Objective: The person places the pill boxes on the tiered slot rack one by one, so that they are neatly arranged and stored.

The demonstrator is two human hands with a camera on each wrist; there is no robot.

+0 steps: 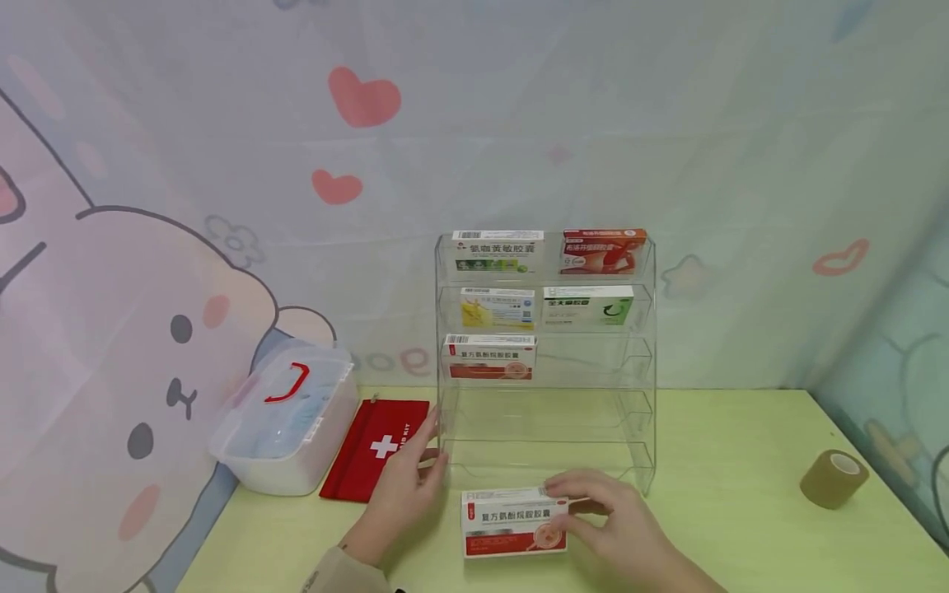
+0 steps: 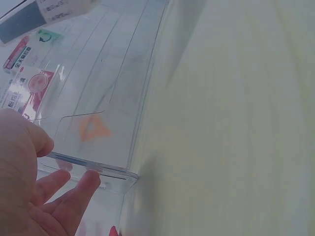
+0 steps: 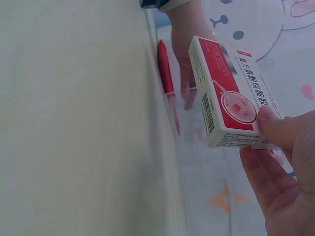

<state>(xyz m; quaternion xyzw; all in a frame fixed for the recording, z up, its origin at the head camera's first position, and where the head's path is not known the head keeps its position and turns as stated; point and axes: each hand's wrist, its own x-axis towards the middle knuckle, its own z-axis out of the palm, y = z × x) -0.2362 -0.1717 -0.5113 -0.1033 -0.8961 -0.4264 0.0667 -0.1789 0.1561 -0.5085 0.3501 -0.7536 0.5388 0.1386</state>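
My right hand [image 1: 619, 519] pinches the right end of a white and red medicine box [image 1: 511, 524], thumb on its printed front and fingers behind. The box is held in front of a clear tiered display rack [image 1: 541, 443], low before its bottom shelf. My left hand [image 1: 406, 484] is at the rack's lower left side. In the left wrist view, the thumb and fingers of that hand [image 2: 59, 196] grip the clear side panel [image 2: 93, 163] between them. A matching white and red box [image 1: 489, 359] stands on the rack's middle tier, at the left.
Upper tiers hold a white and green box [image 1: 498, 254], a red box [image 1: 602, 252], a yellow and white box [image 1: 497, 310] and another green-white box [image 1: 588, 307]. Left of the rack are a red first aid pouch [image 1: 356, 453] and a white lidded case [image 1: 285, 412]. A tan bandage roll [image 1: 830, 479] stands right.
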